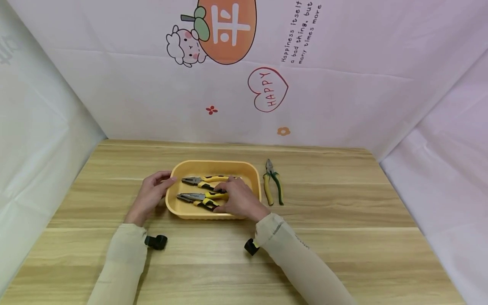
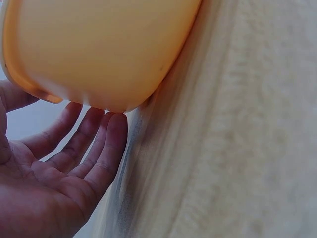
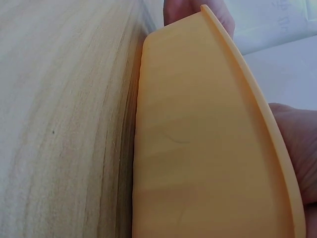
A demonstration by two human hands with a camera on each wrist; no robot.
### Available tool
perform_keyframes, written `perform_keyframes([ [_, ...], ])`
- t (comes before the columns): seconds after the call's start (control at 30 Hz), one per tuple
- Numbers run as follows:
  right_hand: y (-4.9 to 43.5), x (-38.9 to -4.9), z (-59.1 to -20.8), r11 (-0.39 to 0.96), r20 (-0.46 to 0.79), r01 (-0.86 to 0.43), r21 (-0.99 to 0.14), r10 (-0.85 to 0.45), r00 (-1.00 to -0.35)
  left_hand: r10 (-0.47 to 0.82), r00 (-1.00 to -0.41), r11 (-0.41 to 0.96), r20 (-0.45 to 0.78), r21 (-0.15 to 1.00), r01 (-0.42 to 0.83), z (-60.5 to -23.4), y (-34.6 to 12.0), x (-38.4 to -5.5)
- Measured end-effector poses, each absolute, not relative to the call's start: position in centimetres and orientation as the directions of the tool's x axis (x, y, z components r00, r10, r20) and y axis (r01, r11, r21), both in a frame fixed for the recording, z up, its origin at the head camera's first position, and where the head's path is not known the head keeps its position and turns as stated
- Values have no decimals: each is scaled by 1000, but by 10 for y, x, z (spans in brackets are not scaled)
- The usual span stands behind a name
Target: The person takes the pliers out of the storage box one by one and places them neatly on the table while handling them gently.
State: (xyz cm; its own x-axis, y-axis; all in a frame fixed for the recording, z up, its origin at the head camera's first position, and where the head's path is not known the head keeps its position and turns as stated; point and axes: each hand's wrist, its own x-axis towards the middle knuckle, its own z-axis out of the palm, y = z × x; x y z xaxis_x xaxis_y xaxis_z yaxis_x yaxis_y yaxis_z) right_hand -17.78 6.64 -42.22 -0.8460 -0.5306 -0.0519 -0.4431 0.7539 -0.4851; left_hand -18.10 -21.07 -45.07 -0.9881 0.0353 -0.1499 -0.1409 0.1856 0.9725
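A yellow plastic bin (image 1: 213, 216) sits on the wooden table. My left hand (image 1: 150, 194) holds its left end, thumb over the rim and fingers against the outer wall; the left wrist view shows these fingers (image 2: 116, 136) touching the wall from outside. Inside, combination pliers (image 1: 192, 181) with yellow-and-black handles lie toward the back. Long-nosed pliers (image 1: 192, 197) lie in front of them, jaws pointing left. My right hand (image 1: 240, 198) reaches into the bin, thumb and fingers around the front pliers' handles, whose ends it hides. In the right wrist view the bin wall hides its fingertips.
To the right of the bin, pliers with yellow-and-green handles (image 1: 273, 184) lie on the table (image 1: 335, 245), jaws toward the back. A white printed cloth (image 1: 335, 106) stands behind the table, with white cloth at both sides. Each sleeve carries a small black wrist camera (image 1: 157, 242).
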Motion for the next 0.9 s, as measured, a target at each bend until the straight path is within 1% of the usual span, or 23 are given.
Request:
perform_keyframes([
  [0.33, 68, -176, -422, 769, -35, -464, -439, -531, -847, 35, -989, 186, -146, 973, -137, -452, -210, -180],
  [0.47, 70, -174, -423, 773, 10, -483, -411, -527, -850, 29, -989, 189, -142, 973, -134, -452, -210, -180],
  [0.6, 71, -172, -423, 769, 87, -507, -389, -517, -851, 30, -990, 189, -139, 973, -131, -452, -209, -180],
  [0.73, 72, -171, -423, 755, 153, -509, -413, -493, -856, 33, -989, 181, -143, 974, -134, -453, -209, -181],
  [0.9, 75, -169, -418, 739, 189, -481, -472, -448, -874, 34, -990, 185, -140, 974, -132, -452, -209, -180],
])
